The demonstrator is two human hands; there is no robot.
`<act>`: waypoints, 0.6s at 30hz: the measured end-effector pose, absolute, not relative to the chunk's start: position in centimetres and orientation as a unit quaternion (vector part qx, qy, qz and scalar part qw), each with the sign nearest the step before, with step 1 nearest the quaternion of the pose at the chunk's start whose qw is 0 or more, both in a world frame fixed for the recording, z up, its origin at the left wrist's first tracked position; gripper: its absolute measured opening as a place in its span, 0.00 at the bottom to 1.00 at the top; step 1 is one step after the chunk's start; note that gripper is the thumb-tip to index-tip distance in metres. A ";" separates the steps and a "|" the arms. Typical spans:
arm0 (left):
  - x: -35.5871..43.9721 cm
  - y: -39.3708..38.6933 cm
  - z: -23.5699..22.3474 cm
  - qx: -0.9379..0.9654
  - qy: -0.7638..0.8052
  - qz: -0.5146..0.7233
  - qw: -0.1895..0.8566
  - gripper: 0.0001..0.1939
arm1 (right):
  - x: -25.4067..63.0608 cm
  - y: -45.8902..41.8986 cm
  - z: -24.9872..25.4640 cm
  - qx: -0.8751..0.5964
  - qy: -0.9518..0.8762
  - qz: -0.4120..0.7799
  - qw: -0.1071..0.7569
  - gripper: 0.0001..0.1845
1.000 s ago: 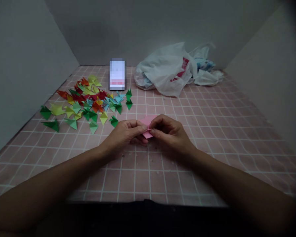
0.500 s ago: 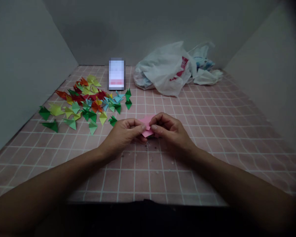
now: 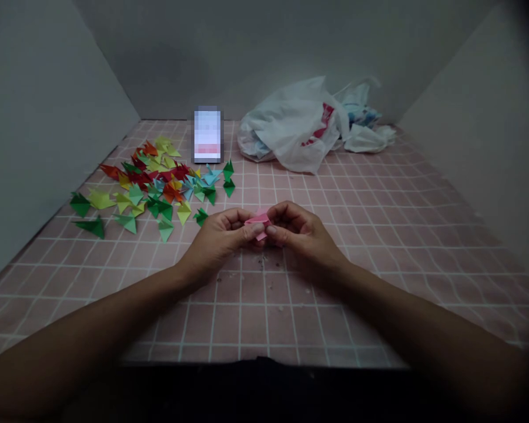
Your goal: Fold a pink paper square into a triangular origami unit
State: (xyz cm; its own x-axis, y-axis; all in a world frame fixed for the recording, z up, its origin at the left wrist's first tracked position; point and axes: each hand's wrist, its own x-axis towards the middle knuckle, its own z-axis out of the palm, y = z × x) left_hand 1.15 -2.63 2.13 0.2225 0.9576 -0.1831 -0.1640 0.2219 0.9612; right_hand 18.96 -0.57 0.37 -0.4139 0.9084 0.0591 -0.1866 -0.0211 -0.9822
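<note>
Between my two hands is a small piece of folded pink paper [image 3: 260, 219], held a little above the tiled-pattern tabletop. My left hand [image 3: 223, 235] pinches its left side, thumb on top and fingers behind. From the other side my right hand [image 3: 302, 232] grips the paper's right part between thumb and curled fingers. Much of the paper is covered by the fingertips. Several folded paper cranes [image 3: 158, 208] in green, yellow, red, orange and blue lie to the left, the closest green one [image 3: 201, 217] just beside my left hand.
A phone [image 3: 207, 136] with a lit, blurred screen stands at the back. White plastic bags [image 3: 286, 120] lie crumpled to its right. Grey panels [image 3: 264, 59] enclose the table [image 3: 264, 329] at the back and sides. Small dark specks dot the cloth below my hands.
The pink paper has been folded more compactly, and less of it shows between my fingers. My hands stay in nearly the same place. The view has shifted slightly.
</note>
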 end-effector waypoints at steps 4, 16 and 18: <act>1.1 -2.6 2.0 0.494 0.450 0.456 0.588 0.13 | 18.9 -0.6 0.2 -0.321 -0.530 0.658 0.428 0.12; 0.8 -2.9 2.1 0.644 0.489 0.430 0.401 0.06 | 18.9 -1.3 0.4 -0.345 -0.635 0.517 0.458 0.07; 0.7 -2.9 2.2 0.655 0.490 0.429 0.384 0.07 | 19.0 -1.2 0.4 -0.351 -0.658 0.491 0.450 0.06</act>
